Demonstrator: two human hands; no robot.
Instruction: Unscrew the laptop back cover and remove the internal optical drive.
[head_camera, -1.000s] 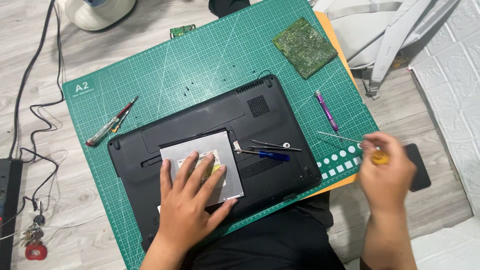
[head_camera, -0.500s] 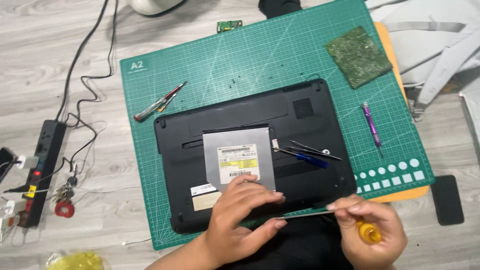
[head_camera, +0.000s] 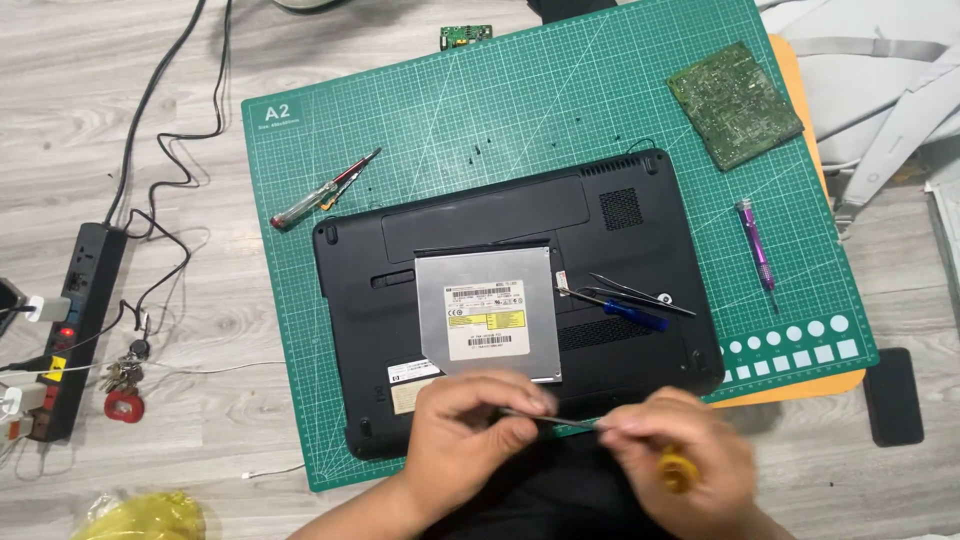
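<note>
At the bottom centre of the frame both hands meet on a thin screwdriver. The left hand pinches the bare metal shaft, thumb and forefinger clamped together on it. The right hand is curled tight around the yellow handle, of which only a small patch shows between the fingers. The tip is hidden inside the left fingers, and motion blur softens both hands, so the exact grip points are hard to make out. Both forearms are cut off by the lower edge.

Just above the hands lies a black laptop, underside up, its near edge covered by the hands. A silver optical drive rests on its middle. To the drive's right, on the laptop, lie tweezers and a blue-handled driver, touching each other.

The laptop sits on a green mat. On the mat, a red screwdriver lies at upper left, a green circuit board at upper right, a purple driver at right. A power strip and keys lie on the floor at far left; a yellow bag is cut off at lower left.

Compared with half a second ago, the hands have closed up along the shaft, and the view has shifted so the mat sits further right.
</note>
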